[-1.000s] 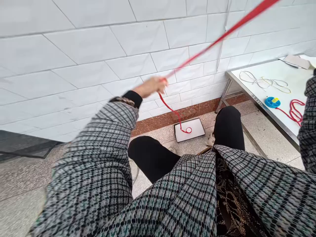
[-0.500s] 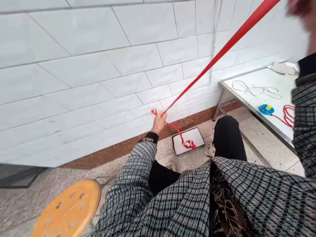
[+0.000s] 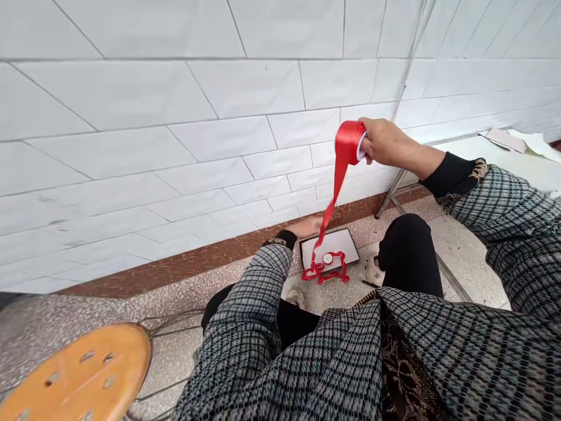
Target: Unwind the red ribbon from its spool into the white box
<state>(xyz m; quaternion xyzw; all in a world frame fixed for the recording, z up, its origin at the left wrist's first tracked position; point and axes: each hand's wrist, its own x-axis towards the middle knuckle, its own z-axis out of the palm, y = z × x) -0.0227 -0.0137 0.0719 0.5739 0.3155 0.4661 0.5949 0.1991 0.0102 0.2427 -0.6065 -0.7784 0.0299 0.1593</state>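
Observation:
My right hand (image 3: 383, 140) is closed on a roll of red ribbon (image 3: 349, 137), its fingers at the white core. From the roll a length of ribbon hangs slack and twisted down to a loose red heap (image 3: 322, 273) near my feet. My left hand (image 3: 308, 226) is low by the wall, fingers stretched out and somewhat blurred, beside the hanging ribbon. Beneath the heap lies a white board with a dark rim (image 3: 346, 241) on the floor. A small white disc (image 3: 328, 258) rests on it among the ribbon loops.
An orange round stool (image 3: 79, 374) with holes stands at the lower left. At the right, a white table (image 3: 464, 149) with metal legs carries pale sheets (image 3: 511, 140). White tiled wall (image 3: 219, 146) runs across in front. My black-clad knee (image 3: 407, 251) is beside the board.
My right hand has come down and left into view with the ribbon roll. The ribbon, taut before between both hands, now hangs slack. My left hand has let go of it and more ribbon lies heaped.

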